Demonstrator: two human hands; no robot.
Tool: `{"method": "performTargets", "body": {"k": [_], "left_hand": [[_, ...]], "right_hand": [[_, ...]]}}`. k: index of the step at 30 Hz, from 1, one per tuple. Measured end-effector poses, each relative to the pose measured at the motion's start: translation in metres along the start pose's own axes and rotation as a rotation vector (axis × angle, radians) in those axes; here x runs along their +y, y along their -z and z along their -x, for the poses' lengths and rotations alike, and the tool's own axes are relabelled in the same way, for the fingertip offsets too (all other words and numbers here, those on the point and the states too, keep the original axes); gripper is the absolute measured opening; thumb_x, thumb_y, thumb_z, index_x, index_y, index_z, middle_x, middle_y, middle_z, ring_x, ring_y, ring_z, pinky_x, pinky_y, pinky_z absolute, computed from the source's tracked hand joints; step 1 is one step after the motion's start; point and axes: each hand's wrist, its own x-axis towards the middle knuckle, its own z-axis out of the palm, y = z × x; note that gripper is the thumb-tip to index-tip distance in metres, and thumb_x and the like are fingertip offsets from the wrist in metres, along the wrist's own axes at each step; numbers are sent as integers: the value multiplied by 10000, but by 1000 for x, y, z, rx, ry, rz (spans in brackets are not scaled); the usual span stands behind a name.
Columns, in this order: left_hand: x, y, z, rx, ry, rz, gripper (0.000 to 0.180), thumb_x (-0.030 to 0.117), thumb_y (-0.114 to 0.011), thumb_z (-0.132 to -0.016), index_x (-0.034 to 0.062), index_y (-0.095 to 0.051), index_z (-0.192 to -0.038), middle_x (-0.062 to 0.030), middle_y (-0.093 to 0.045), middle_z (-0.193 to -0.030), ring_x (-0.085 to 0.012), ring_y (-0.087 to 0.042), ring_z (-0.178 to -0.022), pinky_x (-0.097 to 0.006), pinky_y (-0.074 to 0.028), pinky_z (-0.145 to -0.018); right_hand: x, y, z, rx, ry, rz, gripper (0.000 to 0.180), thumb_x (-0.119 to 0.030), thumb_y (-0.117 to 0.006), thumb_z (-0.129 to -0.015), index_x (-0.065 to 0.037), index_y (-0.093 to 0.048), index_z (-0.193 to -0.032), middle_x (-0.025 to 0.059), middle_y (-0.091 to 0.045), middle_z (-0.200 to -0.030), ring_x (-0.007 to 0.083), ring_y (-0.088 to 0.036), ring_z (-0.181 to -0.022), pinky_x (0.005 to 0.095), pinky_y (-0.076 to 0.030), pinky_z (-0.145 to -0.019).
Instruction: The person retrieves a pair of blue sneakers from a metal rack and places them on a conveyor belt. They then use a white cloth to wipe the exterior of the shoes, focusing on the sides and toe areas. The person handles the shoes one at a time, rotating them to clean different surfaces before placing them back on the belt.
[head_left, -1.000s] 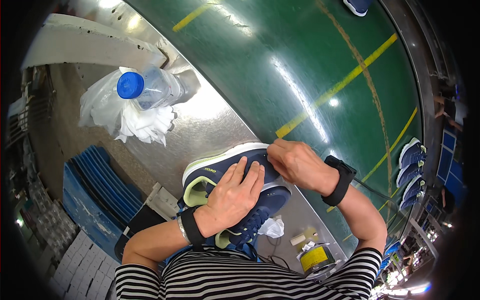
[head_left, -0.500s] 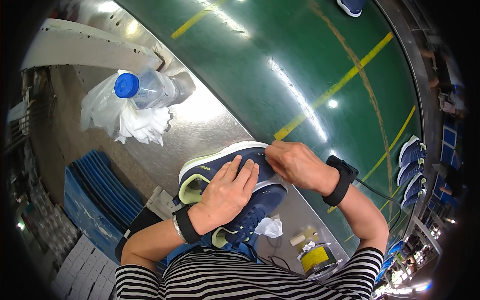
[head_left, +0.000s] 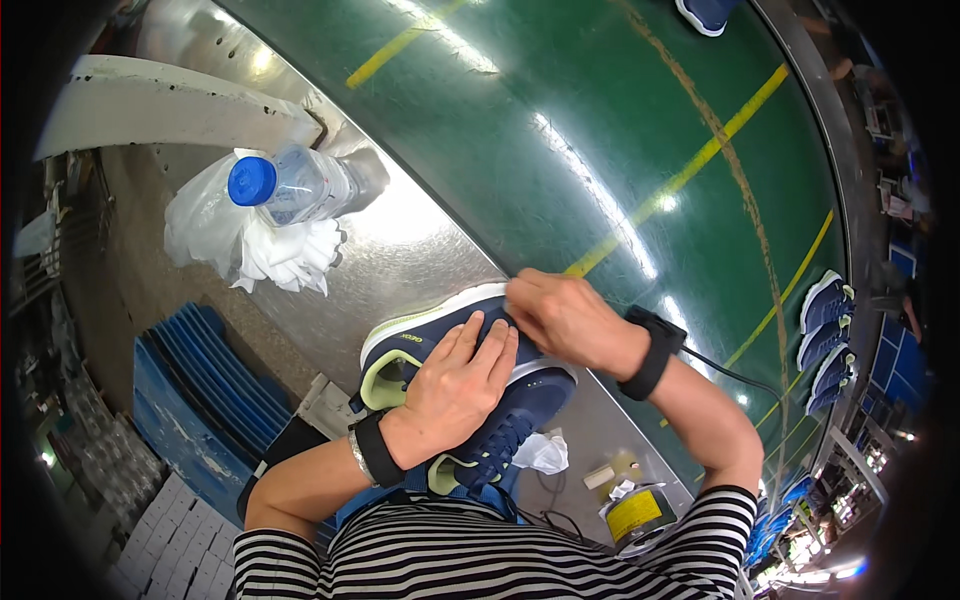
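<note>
A navy sneaker [head_left: 418, 343] with a white sole and lime lining lies on its side at the metal table's edge. Flat across its upper rests my left hand [head_left: 455, 376], fingers stretched out. My right hand [head_left: 572, 318] is closed in a pinch over the sneaker's toe end; whatever sits between its fingertips is hidden. Just below, and partly covered by my left hand, lies a second navy sneaker [head_left: 540, 398] with laces. Black bands circle both wrists, and a cable runs from the right one.
A green belt [head_left: 500, 150] with yellow lines stretches beyond the metal table [head_left: 420, 240]. On the table stand a blue-capped bottle [head_left: 300, 188], white gloves [head_left: 290, 255] and a yellow-labelled can [head_left: 636, 515]. Stacked blue trays [head_left: 205, 385] are at left; more sneakers [head_left: 825, 340] sit far right.
My right hand has slid left along the sneaker's toe, toward my left hand. My left hand stays in place on the upper.
</note>
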Motion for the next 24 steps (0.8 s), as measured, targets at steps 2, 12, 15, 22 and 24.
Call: {"method": "performTargets", "body": {"k": [2, 12, 15, 22, 24], "left_hand": [[-2, -1, 1, 2, 4, 9, 371, 92, -625, -785, -31, -634, -1135, -161, -620, -1154, -351, -624, -1060, -397, -505, -897], [-2, -1, -1, 5, 3, 7, 357, 80, -642, -778, -25, -644, -1120, -155, -627, -1139, -345, -624, -1060, -394, -506, -899], [-2, -1, 1, 8, 13, 32, 368, 76, -649, -771, -21, -641, -1126, -153, -626, -1130, -348, -625, -1054, -395, -505, -901], [-2, 1, 1, -3, 37, 57, 417, 68, -671, -750, -18, -609, -1153, -154, -603, -1109, -354, -605, -1082, -402, -495, -921], [0, 0, 3, -5, 66, 79, 421, 67, -696, -729, -16, -597, -1130, -155, -591, -1096, -361, -597, -1092, -404, -493, -926]], "right_hand": [[0, -2, -6, -16, 12, -22, 101, -67, -604, -816, 3, -539, -846, 172, -567, -809, 386, -590, -770, 459, -478, -654], [5, -5, -11, -23, 63, -20, 100, -73, -599, -823, 1, -536, -846, 166, -557, -814, 384, -585, -763, 455, -479, -665], [1, 0, -6, -35, 37, -49, 100, -77, -592, -828, 0, -538, -859, 163, -560, -830, 381, -586, -767, 454, -483, -667], [3, 48, 51, 69, -322, -10, 142, -137, -595, -905, -4, -608, -953, 156, -600, -841, 338, -606, -722, 393, -501, -655], [-3, 46, 45, 290, -319, -290, 202, -197, -594, -944, -10, -646, -1000, 137, -629, -920, 274, -610, -783, 344, -501, -723]]}}
